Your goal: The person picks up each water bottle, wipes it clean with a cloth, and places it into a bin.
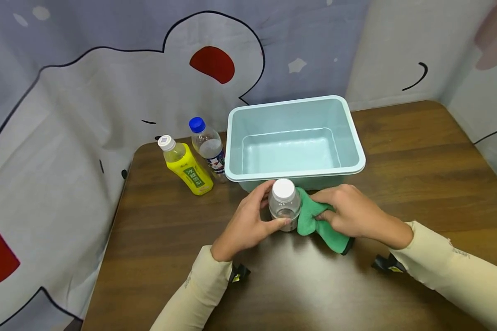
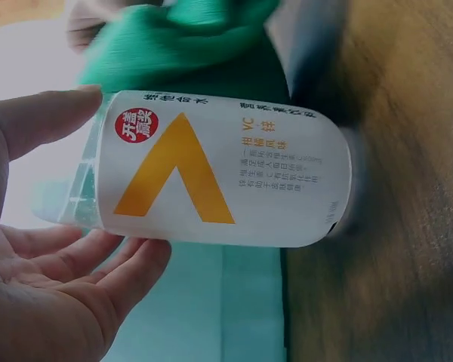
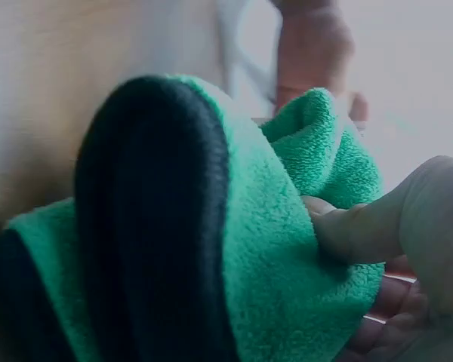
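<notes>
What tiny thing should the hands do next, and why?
Perhaps the right hand should rub the green cloth along the bottle: it pinches the cloth right at the bottle's side, while the left hand holds that bottle upright.

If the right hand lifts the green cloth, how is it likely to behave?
Probably floppy: the cloth folds and bunches where the right hand pinches it. Its fuzzy pile suggests it shouldn't slip easily from the fingers. The black-edged end lies outside the grip, so it would likely sag.
</notes>
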`<state>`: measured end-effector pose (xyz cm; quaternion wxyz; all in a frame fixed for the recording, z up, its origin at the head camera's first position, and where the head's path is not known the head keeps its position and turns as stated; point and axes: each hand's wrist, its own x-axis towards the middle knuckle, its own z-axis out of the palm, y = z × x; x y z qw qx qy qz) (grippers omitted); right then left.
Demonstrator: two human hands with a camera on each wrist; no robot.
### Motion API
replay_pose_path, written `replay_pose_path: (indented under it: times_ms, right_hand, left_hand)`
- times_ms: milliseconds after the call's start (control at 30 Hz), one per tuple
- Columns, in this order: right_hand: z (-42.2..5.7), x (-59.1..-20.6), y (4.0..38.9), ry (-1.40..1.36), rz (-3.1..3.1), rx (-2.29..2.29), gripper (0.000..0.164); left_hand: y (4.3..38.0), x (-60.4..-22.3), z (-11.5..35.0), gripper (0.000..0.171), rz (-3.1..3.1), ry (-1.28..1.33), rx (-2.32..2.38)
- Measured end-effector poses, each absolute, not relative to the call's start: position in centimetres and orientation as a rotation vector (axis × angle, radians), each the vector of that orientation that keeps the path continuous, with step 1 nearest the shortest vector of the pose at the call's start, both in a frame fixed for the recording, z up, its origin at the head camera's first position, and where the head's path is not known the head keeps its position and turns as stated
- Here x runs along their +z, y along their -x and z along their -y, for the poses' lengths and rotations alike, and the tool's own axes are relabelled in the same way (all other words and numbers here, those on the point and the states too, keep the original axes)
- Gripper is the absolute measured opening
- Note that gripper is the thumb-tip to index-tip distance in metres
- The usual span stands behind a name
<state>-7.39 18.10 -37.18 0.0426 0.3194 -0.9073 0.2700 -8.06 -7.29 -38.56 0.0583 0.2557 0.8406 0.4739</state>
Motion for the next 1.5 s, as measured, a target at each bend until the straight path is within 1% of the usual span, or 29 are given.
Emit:
replay_pose_path:
  times_ms: [100,333,533,633,733,833,933,1000,1100,1200,1367,1500]
  right_hand:
    - [-18.3,-35.7,7.2,-0.994,2.666,0.865,0.033]
    - [-18.2,-34.0,7.1,-1.029,2.503,0.88,0.037]
    - [-18.2,-33.9,7.0,-1.034,2.483,0.907,0.042]
    - [-18.2,-34.7,7.1,-1.04,2.485,0.915,0.042]
    - [-18.0,-36.3,7.3,-1.026,2.524,0.913,0.039]
    - [-17.7,-38.4,7.3,-1.006,2.609,0.862,0.032]
    - [-17.4,-40.2,7.0,-1.004,2.692,0.776,0.031]
    - [-17.4,-40.6,6.9,-1.005,2.734,0.735,0.032]
    - [-17.6,-39.7,6.8,-0.991,2.767,0.723,0.03]
    - [-18.0,-37.6,6.8,-0.963,2.739,0.765,0.026]
    - [-18.1,-34.1,6.7,-0.973,2.569,0.806,0.029]
    - [-17.7,-33.3,6.8,-1.011,2.5,0.823,0.031]
  left_hand:
    - [8.0,-38.7,7.1,0.082,-2.516,-0.802,1.482]
    - [7.7,-39.1,6.8,0.083,-2.426,-0.807,1.578]
    - [7.8,-38.8,7.0,0.071,-2.549,-0.937,1.483]
    - [7.9,-38.6,7.2,0.072,-2.614,-1.0,1.428]
    - [8.0,-38.5,7.4,0.075,-2.614,-1.025,1.426]
    - [7.9,-38.5,7.5,0.075,-2.578,-0.988,1.458]
    - [7.9,-38.5,7.7,0.072,-2.529,-0.951,1.483]
    - [7.9,-38.4,7.8,0.07,-2.517,-0.952,1.476]
    - [8.0,-38.3,7.9,0.068,-2.532,-0.953,1.443]
    - [7.8,-38.0,7.9,0.067,-2.551,-0.937,1.411]
    - [7.5,-37.6,7.7,0.07,-2.584,-0.925,1.372]
    - [7.3,-37.4,7.2,0.071,-2.619,-0.921,1.352]
